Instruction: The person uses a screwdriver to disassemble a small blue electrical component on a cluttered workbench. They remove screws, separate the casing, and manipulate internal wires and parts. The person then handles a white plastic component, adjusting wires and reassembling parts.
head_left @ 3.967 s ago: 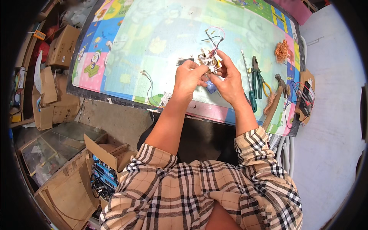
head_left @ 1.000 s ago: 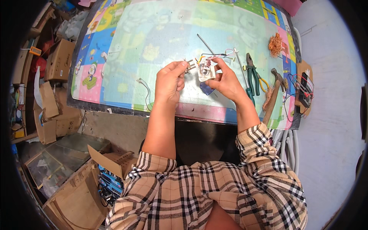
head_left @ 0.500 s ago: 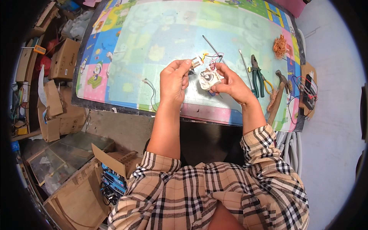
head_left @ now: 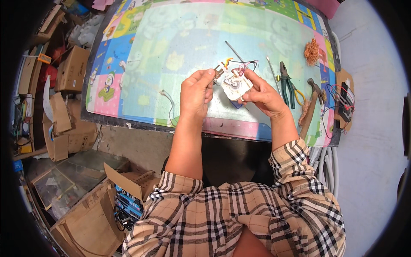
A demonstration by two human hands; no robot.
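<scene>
My left hand [head_left: 195,92] pinches a small part with brown and white prongs [head_left: 219,70] and yellow wires. My right hand [head_left: 263,96] grips a white plastic housing [head_left: 235,88] with a round metal centre; dark, pink and yellow wires [head_left: 244,62] join the pieces. A dark blue item [head_left: 234,105] lies beneath. A long metal shaft [head_left: 233,49] lies behind my hands. To the right lie a screwdriver [head_left: 274,73], green-handled pliers [head_left: 287,88], a yellow-handled tool [head_left: 298,100] and a hammer [head_left: 312,98]. A grey cable [head_left: 170,105] lies left of my left hand.
A patterned mat covers the table [head_left: 145,64]. At its right are a copper wire bundle [head_left: 311,51] and a black meter [head_left: 344,105] with red and black leads on cardboard. Cardboard boxes [head_left: 70,68] crowd the left; an open box [head_left: 124,186] stands below.
Since four seconds ago my hands have drawn apart, separating the pronged piece from the white housing, which now faces up. In the last second the housing has tilted in my right hand.
</scene>
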